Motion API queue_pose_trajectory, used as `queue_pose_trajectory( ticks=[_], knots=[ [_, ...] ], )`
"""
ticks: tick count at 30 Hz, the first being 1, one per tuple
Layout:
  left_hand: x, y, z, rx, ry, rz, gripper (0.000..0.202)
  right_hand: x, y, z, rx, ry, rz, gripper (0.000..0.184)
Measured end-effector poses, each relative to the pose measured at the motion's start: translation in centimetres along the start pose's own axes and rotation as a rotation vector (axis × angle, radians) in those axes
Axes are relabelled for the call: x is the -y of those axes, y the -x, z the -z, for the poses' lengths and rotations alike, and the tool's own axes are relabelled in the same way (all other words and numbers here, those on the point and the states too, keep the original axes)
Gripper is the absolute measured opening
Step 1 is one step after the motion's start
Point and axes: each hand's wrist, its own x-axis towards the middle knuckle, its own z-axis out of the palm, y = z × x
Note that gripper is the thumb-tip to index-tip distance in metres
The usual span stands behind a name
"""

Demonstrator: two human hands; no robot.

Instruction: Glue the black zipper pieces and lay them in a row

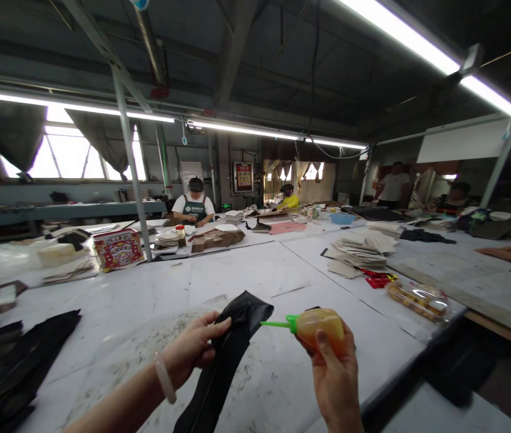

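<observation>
My left hand (204,343) grips a long strip of black material (226,361) near its upper end. A folded flap at that end stands up, and the strip hangs down out of the bottom of the view. In my right hand (336,373) is a squeeze bottle (321,328) of amber liquid, with a thin green nozzle. The nozzle points left, its tip at or very near the folded edge of the black material; I cannot tell whether they touch. Both hands are above the white tabletop (147,313), which has dark smears.
Black pieces (7,373) lie in a pile at the left. Stacked pale sheets (359,252), red-handled scissors (377,279) and a clear food pack (418,300) sit at the right. A red patterned box (118,249) stands by a metal post (131,168). Co-workers (195,207) sit farther back.
</observation>
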Motion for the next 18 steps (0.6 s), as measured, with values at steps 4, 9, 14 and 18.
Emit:
queue_pose_trajectory(
  ticks=[4,9,14,18],
  knots=[
    [0.1,-0.2,-0.1,-0.012,0.000,-0.001,0.062,0.3,0.3,-0.1,0.001,0.021,-0.002,0.060],
    [0.2,-0.6,-0.2,-0.019,-0.003,-0.011,0.060,0.3,0.7,-0.3,0.013,0.022,0.001,0.060],
    [0.5,-0.9,-0.2,-0.030,0.003,-0.013,0.061,-0.1,0.9,-0.1,0.029,0.036,-0.014,0.064],
    [0.9,-1.2,0.0,-0.038,0.025,-0.004,0.061,-0.4,1.0,0.2,0.035,0.034,-0.046,0.069]
  ],
)
